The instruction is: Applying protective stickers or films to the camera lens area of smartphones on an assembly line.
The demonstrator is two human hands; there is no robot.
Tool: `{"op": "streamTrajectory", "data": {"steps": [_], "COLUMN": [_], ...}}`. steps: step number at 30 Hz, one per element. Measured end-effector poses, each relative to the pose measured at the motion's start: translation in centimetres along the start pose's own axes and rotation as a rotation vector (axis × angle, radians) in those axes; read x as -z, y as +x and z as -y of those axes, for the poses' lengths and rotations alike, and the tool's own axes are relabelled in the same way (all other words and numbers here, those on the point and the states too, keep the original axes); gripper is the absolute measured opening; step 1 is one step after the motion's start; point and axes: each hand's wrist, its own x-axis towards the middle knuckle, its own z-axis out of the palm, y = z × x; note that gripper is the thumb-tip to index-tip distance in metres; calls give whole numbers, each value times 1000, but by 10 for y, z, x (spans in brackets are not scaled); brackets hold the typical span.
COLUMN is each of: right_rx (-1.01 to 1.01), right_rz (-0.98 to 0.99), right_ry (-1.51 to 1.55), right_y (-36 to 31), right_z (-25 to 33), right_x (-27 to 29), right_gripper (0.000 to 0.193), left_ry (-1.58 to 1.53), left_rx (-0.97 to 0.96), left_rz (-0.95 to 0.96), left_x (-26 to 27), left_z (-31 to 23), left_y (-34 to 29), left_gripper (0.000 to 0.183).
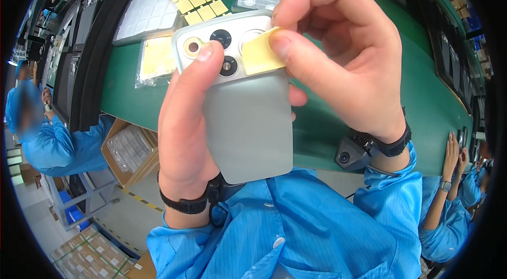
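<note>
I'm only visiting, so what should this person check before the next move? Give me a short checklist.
1. The phone is gripped by the left hand: ok.
2. The yellow film is pinched by the right hand: ok.
3. The left thumb is clear of the camera panel: not ok, it overlaps it.
4. The film's underside is clean: cannot tell, hidden.

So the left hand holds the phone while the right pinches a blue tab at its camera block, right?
Not blue: the head view shows a yellow tab. The left hand holds the phone, and the right hand pinches the tab at the camera block.
</note>
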Motion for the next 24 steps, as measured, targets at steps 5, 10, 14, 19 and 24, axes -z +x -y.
{"op": "streamTrajectory", "data": {"steps": [5, 10, 14, 19, 24], "right_rx": [133, 142, -21, 164, 236], "right_rz": [46, -39, -129, 15, 91], "right_ry": [54, 78, 84, -67, -218], "right_y": [3, -5, -8, 2, 4], "right_z": [-17, -15, -6, -9, -7], "right_x": [4, -10, -15, -2, -1], "right_gripper": [19, 18, 19, 19, 20], "left_ry": [-39, -160, -162, -157, -164], "left_rx": [6, -26, -23, -29, -23], "left_rz": [-17, 90, 102, 79, 23], "left_x": [-1, 6, 4, 4, 2], "left_z": [0, 0, -1, 0, 1], "left_y": [3, 4, 3, 4, 2], "left_gripper": [41, 36, 35, 34, 36]}}
